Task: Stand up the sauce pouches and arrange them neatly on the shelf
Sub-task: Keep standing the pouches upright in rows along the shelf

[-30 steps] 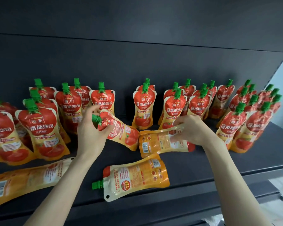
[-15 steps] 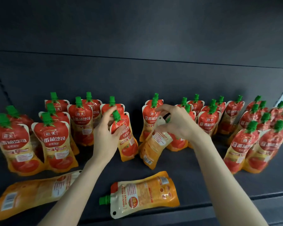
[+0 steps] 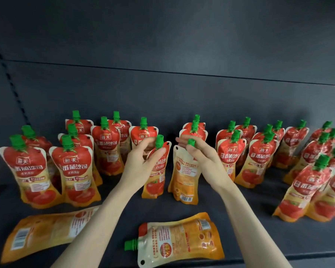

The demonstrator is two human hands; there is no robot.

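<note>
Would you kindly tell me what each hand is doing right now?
Left hand: closed, holding the upright front-facing pouch near its top.
Right hand: closed, pinching the green cap of the upright back-facing pouch.

The standing pouches (image 3: 75, 167) are tomato red up top, fading to orange-yellow at the foot, with white lettering, red tomato pictures and bright green caps (image 3: 17, 141). The front-facing pouch (image 3: 155, 184) in the middle wears the same; the back-facing pouch (image 3: 185, 176) beside it shows orange-yellow with a white barcode patch. The near flat pouch (image 3: 180, 238) is orange with a red corner and green cap, the left flat pouch (image 3: 46, 229) paler orange. The shelf (image 3: 298, 240) and back panel (image 3: 162, 45) are matt charcoal grey
</note>
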